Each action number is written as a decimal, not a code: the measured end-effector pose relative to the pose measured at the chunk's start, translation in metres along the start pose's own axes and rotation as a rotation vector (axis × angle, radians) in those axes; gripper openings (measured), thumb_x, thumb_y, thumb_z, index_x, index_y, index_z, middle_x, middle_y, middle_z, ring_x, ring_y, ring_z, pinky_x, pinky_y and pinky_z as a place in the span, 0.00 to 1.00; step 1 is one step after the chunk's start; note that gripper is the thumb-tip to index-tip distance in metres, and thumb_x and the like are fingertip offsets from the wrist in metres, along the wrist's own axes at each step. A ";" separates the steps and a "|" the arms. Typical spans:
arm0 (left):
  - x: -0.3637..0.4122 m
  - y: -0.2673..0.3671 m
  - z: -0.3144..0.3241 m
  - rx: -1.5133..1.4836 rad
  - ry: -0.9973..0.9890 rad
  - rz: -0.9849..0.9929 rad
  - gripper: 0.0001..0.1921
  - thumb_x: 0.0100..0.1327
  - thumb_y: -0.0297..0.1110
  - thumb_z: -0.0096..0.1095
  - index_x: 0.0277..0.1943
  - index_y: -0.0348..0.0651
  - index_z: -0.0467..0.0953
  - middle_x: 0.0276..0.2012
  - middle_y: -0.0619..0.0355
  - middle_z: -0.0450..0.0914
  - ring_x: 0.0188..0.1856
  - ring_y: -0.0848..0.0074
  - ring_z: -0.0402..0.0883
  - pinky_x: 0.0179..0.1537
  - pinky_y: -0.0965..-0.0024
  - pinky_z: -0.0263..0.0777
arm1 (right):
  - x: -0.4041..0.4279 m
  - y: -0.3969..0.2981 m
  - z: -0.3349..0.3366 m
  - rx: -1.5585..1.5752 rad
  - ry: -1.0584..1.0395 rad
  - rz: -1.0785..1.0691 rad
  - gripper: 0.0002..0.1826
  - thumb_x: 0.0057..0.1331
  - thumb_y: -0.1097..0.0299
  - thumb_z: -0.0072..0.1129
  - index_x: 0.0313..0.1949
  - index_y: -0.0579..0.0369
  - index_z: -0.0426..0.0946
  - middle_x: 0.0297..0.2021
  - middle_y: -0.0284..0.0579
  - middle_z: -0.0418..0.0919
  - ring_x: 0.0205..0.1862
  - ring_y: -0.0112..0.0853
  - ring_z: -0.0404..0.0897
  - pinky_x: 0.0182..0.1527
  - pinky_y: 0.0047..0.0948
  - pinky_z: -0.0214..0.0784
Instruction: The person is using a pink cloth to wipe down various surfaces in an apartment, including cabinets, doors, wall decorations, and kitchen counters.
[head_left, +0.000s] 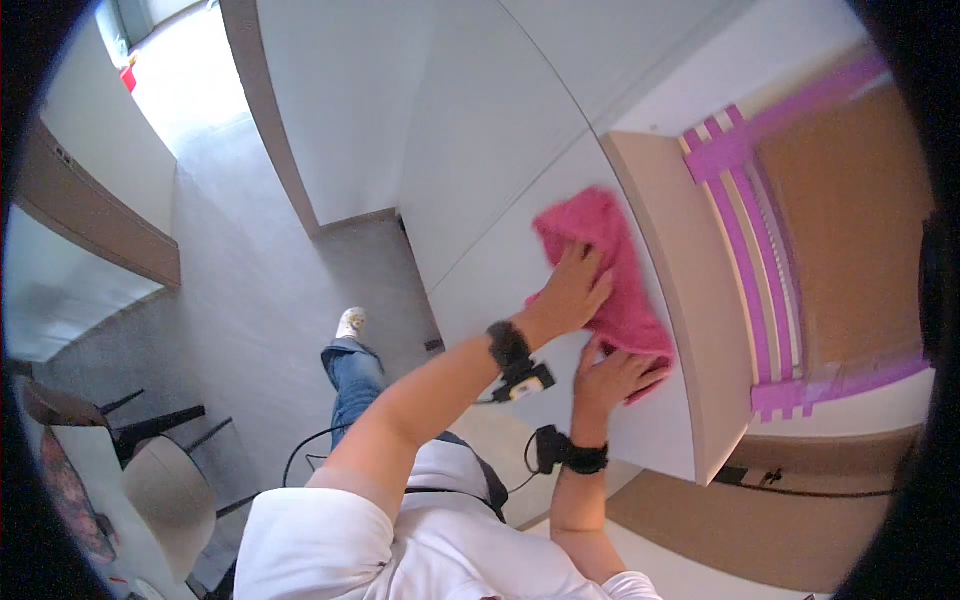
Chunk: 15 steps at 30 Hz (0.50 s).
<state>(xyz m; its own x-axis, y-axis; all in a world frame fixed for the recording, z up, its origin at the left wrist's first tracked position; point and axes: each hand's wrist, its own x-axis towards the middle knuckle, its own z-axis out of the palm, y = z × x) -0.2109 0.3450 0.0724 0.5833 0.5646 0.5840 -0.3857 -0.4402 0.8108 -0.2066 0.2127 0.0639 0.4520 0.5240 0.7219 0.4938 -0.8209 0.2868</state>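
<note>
A pink cloth (626, 270), looking like a soft towel, lies bunched against a smooth white cabinet panel (487, 292). My left hand (574, 292) presses on its middle, fingers bent into the fabric. Lower down, my right hand (615, 375) grips the cloth's lower end, with part of the fabric under its fingers. Both wrists carry black straps with small devices and cables. A beige edge strip (660, 285) borders the panel just right of the cloth.
Right of the edge strip, purple tape (739, 277) surrounds a brown board (847, 225). A black cable (817, 492) runs below it. At lower left stand a chair (171, 495) and a table (112, 480). Grey floor (247, 315) extends between white cabinets.
</note>
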 end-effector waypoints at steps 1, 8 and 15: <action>-0.022 -0.022 0.008 -0.028 0.008 -0.112 0.20 0.55 0.34 0.45 0.48 0.29 0.58 0.48 0.35 0.56 0.49 0.45 0.55 0.51 0.54 0.51 | -0.018 -0.003 0.010 0.032 -0.195 0.004 0.27 0.54 0.54 0.46 0.46 0.65 0.62 0.51 0.60 0.57 0.56 0.51 0.52 0.56 0.57 0.30; 0.004 -0.048 -0.027 -0.009 -0.104 -0.020 0.19 0.53 0.37 0.48 0.45 0.34 0.63 0.47 0.39 0.60 0.49 0.47 0.57 0.51 0.54 0.51 | 0.008 -0.047 0.040 0.109 -0.295 -0.033 0.27 0.55 0.53 0.43 0.46 0.64 0.62 0.51 0.61 0.57 0.56 0.52 0.51 0.56 0.57 0.31; 0.159 -0.052 -0.090 0.008 0.052 0.160 0.22 0.55 0.41 0.42 0.47 0.31 0.60 0.49 0.38 0.58 0.52 0.47 0.53 0.53 0.52 0.48 | 0.174 -0.120 0.032 0.127 0.163 0.133 0.37 0.57 0.49 0.41 0.55 0.68 0.46 0.56 0.65 0.45 0.59 0.55 0.42 0.57 0.54 0.28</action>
<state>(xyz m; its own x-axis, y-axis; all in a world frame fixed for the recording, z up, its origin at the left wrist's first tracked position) -0.1625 0.5206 0.1271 0.4765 0.5223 0.7072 -0.4647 -0.5333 0.7069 -0.1635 0.4090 0.1349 0.3986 0.3614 0.8429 0.5320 -0.8398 0.1085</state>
